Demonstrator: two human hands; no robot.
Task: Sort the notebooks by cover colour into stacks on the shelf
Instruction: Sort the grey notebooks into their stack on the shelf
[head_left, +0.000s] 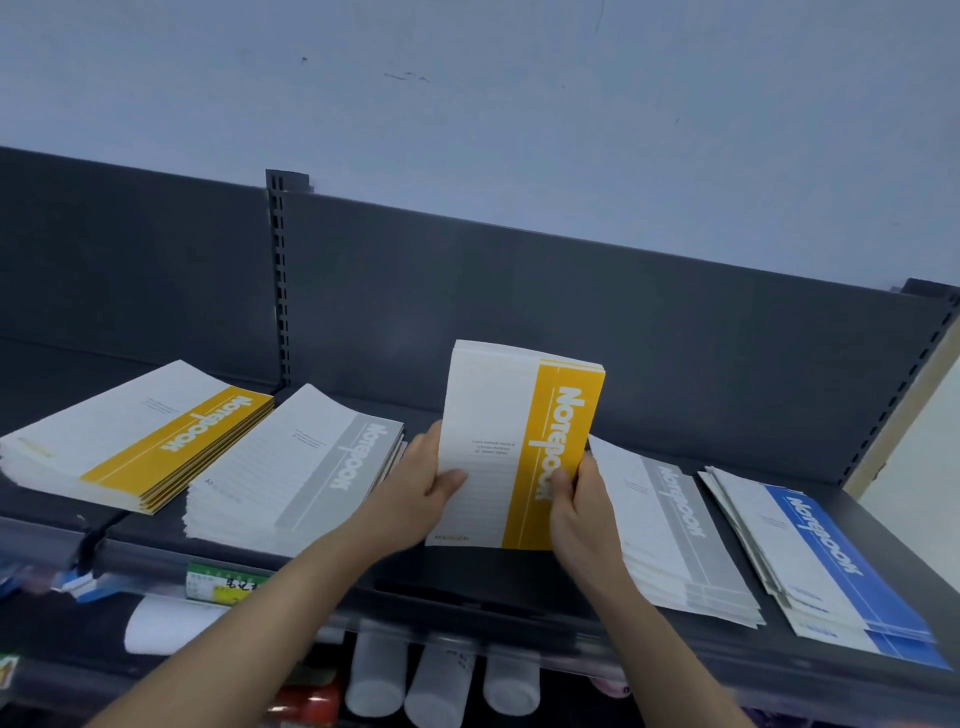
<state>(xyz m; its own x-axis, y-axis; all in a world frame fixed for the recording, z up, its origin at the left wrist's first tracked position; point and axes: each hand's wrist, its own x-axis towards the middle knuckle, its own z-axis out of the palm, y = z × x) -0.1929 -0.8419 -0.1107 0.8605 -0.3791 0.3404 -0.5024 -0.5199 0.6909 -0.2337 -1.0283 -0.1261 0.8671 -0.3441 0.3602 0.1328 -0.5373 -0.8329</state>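
Both hands hold a small bundle of yellow-banded notebooks (514, 441) upright above the middle of the dark shelf (467, 571). My left hand (426, 478) grips its left edge and my right hand (576, 499) its lower right edge. On the shelf lie a yellow stack (140, 436) at far left, a grey stack (296, 467) beside it, another grey stack (670, 525) right of my hands, and a blue stack (815, 561) at far right.
A slotted upright post (280, 280) splits the dark back panel (571, 322). Below the shelf's front rail hang a green price label (223, 584), white tubes (441, 686) and other goods. A wall edge (909, 441) bounds the right side.
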